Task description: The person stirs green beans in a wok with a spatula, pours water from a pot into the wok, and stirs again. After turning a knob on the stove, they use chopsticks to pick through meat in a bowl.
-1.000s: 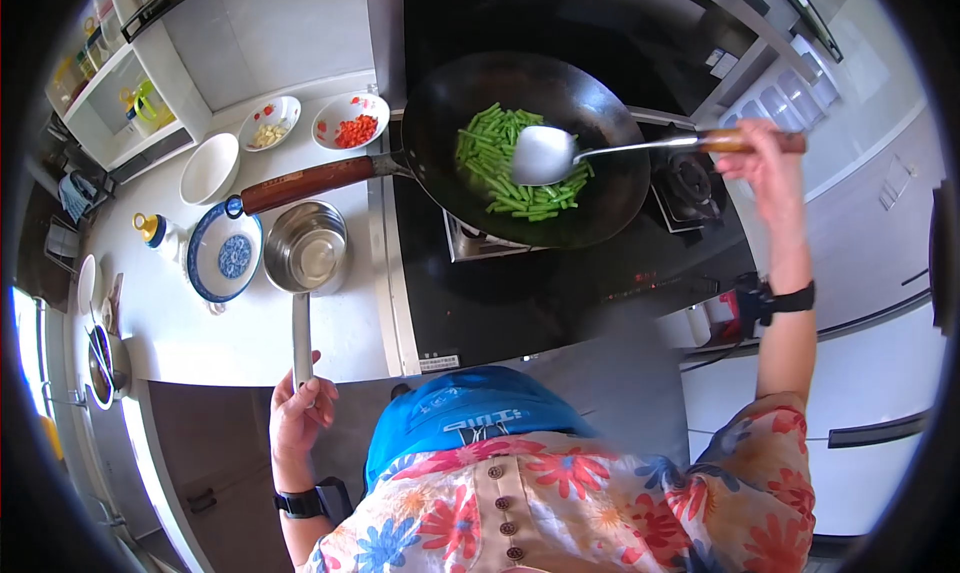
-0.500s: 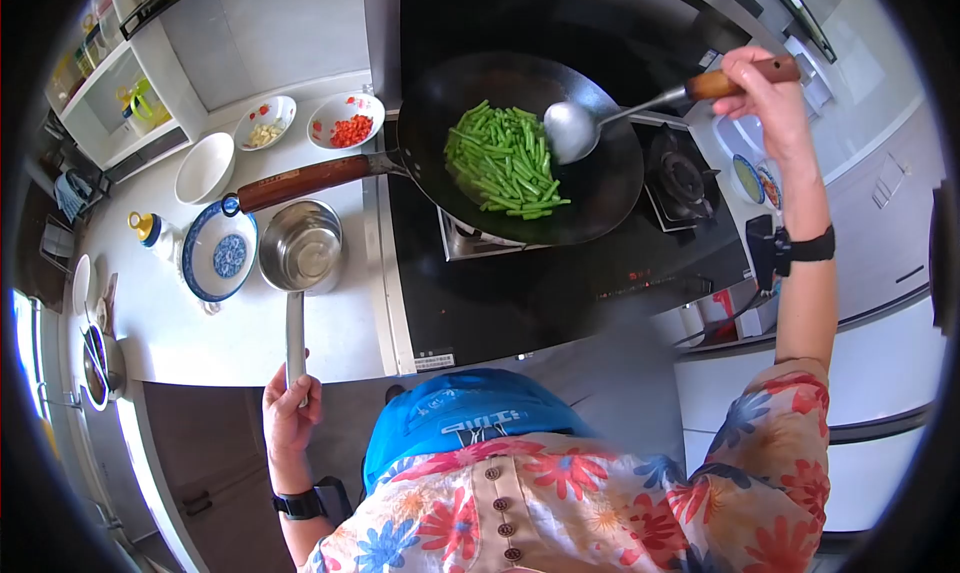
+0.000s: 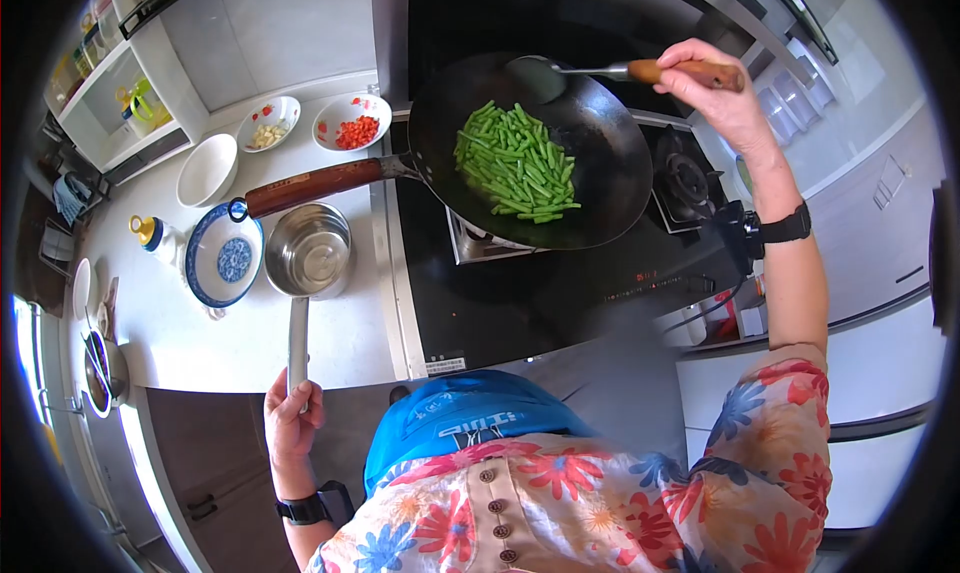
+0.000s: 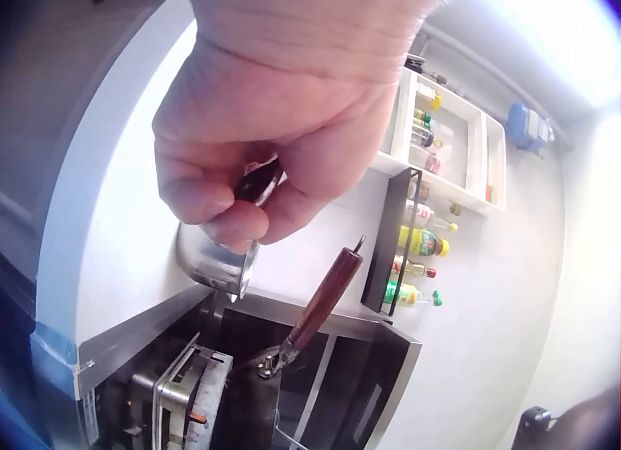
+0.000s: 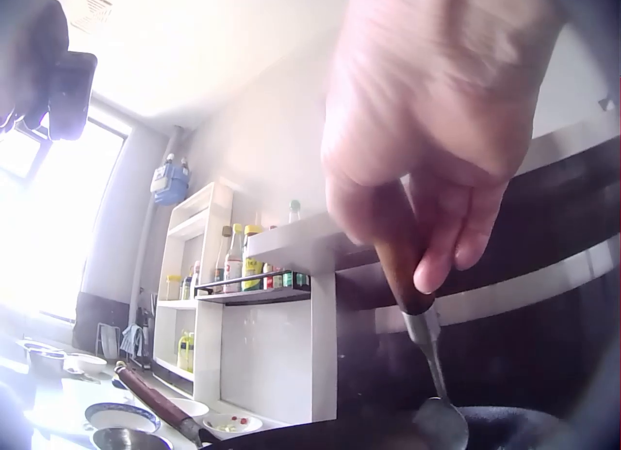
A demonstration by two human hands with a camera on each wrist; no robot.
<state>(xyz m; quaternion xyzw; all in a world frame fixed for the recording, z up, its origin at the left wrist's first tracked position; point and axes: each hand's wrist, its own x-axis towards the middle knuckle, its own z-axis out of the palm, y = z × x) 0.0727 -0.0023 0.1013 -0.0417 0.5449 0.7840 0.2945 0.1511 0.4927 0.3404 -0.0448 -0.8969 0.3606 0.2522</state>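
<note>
The right hand (image 3: 718, 93) grips the wooden handle of a metal spatula (image 3: 541, 77), whose blade is at the far side of a dark wok (image 3: 612, 163). Cut green beans (image 3: 515, 163) lie in the wok, just nearer than the blade. In the right wrist view the right hand (image 5: 432, 130) has its fingers curled round the spatula handle (image 5: 400, 261). The left hand (image 3: 293, 418) holds the handle of a small steel pot (image 3: 308, 251) at the counter's front edge; in the left wrist view, thumb and fingers of the left hand (image 4: 272, 130) pinch that handle.
The wok's wooden handle (image 3: 315, 185) extends left above the pot. Left on the counter stand a blue-rimmed plate (image 3: 205, 278), a white bowl (image 3: 208, 171), a bowl of chopped garlic (image 3: 284, 111), a bowl of chopped red pepper (image 3: 373, 107) and a yellow-capped bottle (image 3: 158, 235). A second burner (image 3: 686, 180) is at right.
The spatula has moved from among the beans, first right and then up and left to the wok's far side. The beans have shifted within the wok. The left hand still holds the pot.
</note>
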